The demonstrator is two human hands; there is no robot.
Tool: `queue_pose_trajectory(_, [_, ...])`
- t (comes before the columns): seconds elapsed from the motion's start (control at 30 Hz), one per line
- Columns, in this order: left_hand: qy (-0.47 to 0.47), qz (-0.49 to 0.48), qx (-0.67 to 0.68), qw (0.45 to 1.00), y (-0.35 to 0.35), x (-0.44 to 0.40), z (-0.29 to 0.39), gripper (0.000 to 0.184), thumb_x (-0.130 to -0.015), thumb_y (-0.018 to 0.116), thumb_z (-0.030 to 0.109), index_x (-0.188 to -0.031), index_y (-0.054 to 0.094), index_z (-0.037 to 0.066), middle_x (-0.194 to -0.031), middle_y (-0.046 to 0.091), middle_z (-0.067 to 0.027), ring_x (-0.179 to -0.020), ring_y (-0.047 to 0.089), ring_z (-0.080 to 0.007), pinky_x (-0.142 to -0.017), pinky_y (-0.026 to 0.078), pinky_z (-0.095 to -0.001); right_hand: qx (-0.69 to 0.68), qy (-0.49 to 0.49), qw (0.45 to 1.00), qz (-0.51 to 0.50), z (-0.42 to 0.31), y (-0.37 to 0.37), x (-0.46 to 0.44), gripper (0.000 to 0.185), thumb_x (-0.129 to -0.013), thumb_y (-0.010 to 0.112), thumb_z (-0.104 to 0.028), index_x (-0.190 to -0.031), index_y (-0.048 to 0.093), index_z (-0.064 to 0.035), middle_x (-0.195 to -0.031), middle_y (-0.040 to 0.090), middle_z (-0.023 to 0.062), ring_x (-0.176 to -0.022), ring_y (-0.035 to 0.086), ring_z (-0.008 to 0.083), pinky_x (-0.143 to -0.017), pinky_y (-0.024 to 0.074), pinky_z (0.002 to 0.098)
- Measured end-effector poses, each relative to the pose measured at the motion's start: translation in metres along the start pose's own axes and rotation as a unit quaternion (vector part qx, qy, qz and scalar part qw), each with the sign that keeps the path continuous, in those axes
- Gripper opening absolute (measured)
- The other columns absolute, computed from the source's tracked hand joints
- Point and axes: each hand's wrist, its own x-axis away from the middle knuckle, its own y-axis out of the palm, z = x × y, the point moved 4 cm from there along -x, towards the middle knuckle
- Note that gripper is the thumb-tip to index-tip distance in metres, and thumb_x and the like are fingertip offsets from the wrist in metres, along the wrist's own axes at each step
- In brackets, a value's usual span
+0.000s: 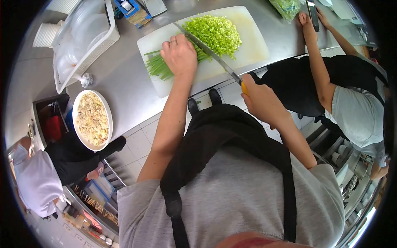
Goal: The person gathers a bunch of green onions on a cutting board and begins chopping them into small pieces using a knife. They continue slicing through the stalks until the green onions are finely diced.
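My left hand (179, 54) presses down on a bunch of green onions (159, 66), its fingers curled over the stalks beside the blade. In my right hand (263, 99) is the yellow handle of a long kitchen knife (215, 58), whose blade slants up and left across the bunch. Beyond the blade lies a heap of finely chopped green onion (213, 34). All of this rests on a white cutting board (252, 45). Part of the bunch is hidden under my left hand.
On the steel counter (128, 95), an oval dish of mixed food (92, 120) sits at the left edge. A white basket of plastic containers (82, 45) stands behind it. A bagged leafy vegetable (286, 8) lies at the back right. A co-worker (331, 82) with a phone stands right; another person (39, 177) is left.
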Motion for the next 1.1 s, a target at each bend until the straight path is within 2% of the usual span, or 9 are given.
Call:
queue_pose_trajectory(0.1, [-0.001,-0.010,-0.004,1.000,0.001,0.000,0.000,0.009,-0.073,0.063,0.013,-0.078,0.057,0.009,-0.085,0.060,-0.0071,-0.081,0.051,-0.0274,-0.071,0.038,-0.0408,0.022,0.021,0.999,-0.020,-0.004,-0.001,0.012,0.026,-0.086,0.056,-0.009,-0.103,0.035,-0.0052,-0.072,0.060,0.0251,-0.072,0.058,0.0466,-0.065,0.0442,0.0545])
queue_pose_trajectory(0.33, [0.003,0.005,0.001,1.000,0.000,0.000,0.001,0.009,-0.073,0.063,0.014,-0.078,0.057,0.009,-0.084,0.060,-0.0072,-0.081,0.051,-0.0274,-0.071,0.038,-0.0408,0.009,0.023,0.999,-0.026,0.004,0.013,0.004,0.023,-0.085,0.053,-0.010,-0.102,0.038,-0.0036,-0.071,0.060,0.0274,-0.073,0.059,0.0484,-0.067,0.0445,0.0576])
queue_pose_trajectory(0.4, [0.001,-0.005,-0.002,1.000,-0.001,0.001,0.001,0.009,-0.073,0.063,0.014,-0.078,0.057,0.009,-0.084,0.060,-0.0071,-0.081,0.051,-0.0274,-0.071,0.038,-0.0408,-0.062,-0.022,0.998,0.007,0.009,0.027,-0.018,0.023,-0.084,0.051,-0.007,-0.103,0.038,-0.0033,-0.072,0.059,0.0284,-0.073,0.058,0.0495,-0.068,0.0435,0.0582])
queue_pose_trajectory(0.7, [0.002,-0.001,0.000,1.000,-0.002,0.000,0.002,0.009,-0.075,0.062,0.014,-0.077,0.057,0.007,-0.083,0.060,-0.0081,-0.081,0.052,-0.0277,-0.071,0.038,-0.0413,-0.019,0.006,1.000,-0.005,0.004,0.032,-0.020,0.022,-0.084,0.047,-0.006,-0.104,0.037,-0.0018,-0.076,0.060,0.0295,-0.076,0.057,0.0499,-0.069,0.0419,0.0587])
queue_pose_trajectory(0.83, [0.003,0.021,0.009,1.000,0.002,0.002,-0.002,0.006,-0.077,0.059,0.012,-0.076,0.056,0.007,-0.081,0.060,-0.0092,-0.081,0.054,-0.0280,-0.071,0.039,-0.0419,-0.026,-0.004,0.999,0.019,0.008,0.036,-0.053,0.027,-0.086,0.052,-0.009,-0.106,0.034,-0.0051,-0.074,0.059,0.0272,-0.072,0.057,0.0488,-0.065,0.0437,0.0567])
queue_pose_trajectory(0.9, [0.005,0.022,0.012,1.000,0.003,0.003,-0.005,0.005,-0.077,0.058,0.011,-0.076,0.056,0.007,-0.080,0.060,-0.0094,-0.081,0.054,-0.0281,-0.070,0.039,-0.0419,-0.113,-0.001,0.993,-0.014,0.009,0.028,-0.056,0.025,-0.087,0.051,-0.010,-0.106,0.034,-0.0050,-0.074,0.060,0.0272,-0.073,0.057,0.0487,-0.065,0.0437,0.0562])
queue_pose_trajectory(0.93, [0.003,0.019,0.016,1.000,0.003,0.003,-0.005,0.004,-0.078,0.057,0.010,-0.076,0.056,0.007,-0.080,0.060,-0.0095,-0.082,0.054,-0.0282,-0.070,0.039,-0.0419,-0.114,-0.001,0.993,-0.010,0.013,0.030,-0.057,0.025,-0.087,0.051,-0.010,-0.106,0.034,-0.0050,-0.074,0.060,0.0272,-0.073,0.057,0.0487,-0.065,0.0437,0.0562])
queue_pose_trajectory(1.0, [0.007,0.018,0.013,1.000,0.003,0.003,-0.004,0.004,-0.078,0.056,0.009,-0.076,0.056,0.006,-0.080,0.060,-0.0099,-0.082,0.054,-0.0283,-0.070,0.040,-0.0419,-0.061,-0.071,0.994,0.049,0.017,0.034,-0.059,0.025,-0.087,0.051,-0.010,-0.106,0.035,-0.0050,-0.075,0.060,0.0273,-0.072,0.058,0.0480,-0.065,0.0446,0.0551])
queue_pose_trajectory(1.1, [0.018,0.017,0.001,1.000,0.003,0.002,-0.004,0.004,-0.078,0.055,0.009,-0.077,0.057,0.006,-0.081,0.060,-0.0104,-0.081,0.054,-0.0285,-0.070,0.040,-0.0420,-0.014,-0.042,0.999,0.027,-0.003,0.013,-0.033,0.027,-0.086,0.052,-0.010,-0.106,0.035,-0.0044,-0.074,0.060,0.0266,-0.071,0.058,0.0474,-0.066,0.0456,0.0542])
